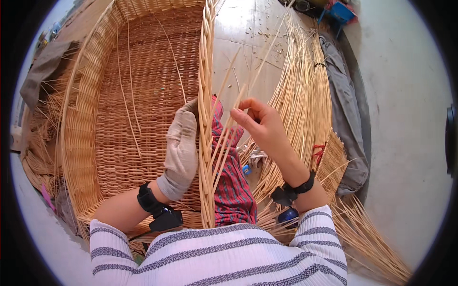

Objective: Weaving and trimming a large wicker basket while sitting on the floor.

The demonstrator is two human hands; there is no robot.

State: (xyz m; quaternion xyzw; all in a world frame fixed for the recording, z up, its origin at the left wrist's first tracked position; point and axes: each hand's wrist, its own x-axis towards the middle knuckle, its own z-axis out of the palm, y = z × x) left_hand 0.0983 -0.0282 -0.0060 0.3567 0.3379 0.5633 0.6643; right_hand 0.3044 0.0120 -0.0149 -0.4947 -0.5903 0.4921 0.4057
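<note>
From where I stand, the long wicker basket (78,133) lies on the left, tilted toward the worker's body, its braided rim (206,95) running from near to far just left of the plaid cloth (234,186). The work in hand looks like finishing that edge.

The right hand (263,127), bare, has thumb and forefinger pinched nearly together on a pale rod (241,93), just right of the rim; the other fingers curl in. The left hand (181,145), in a whitish glove, lies inside the basket against the right wall. Its fingertips are lost behind the rim, so I can't tell how far it is closed or whether it has hold of anything.

To do this well, I'd brace the wall firmly with the gloved palm, so the edge doesn't give when the rod is drawn. I'd pinch close to where the rod meets the weave and bend it gradually; a sharp kink could split it. Even tension should make each turn match the plait. Several ends stand close together here, so it pays to separate the right one first. The rod bundle (300,81) lies on the floor, far right.
</note>
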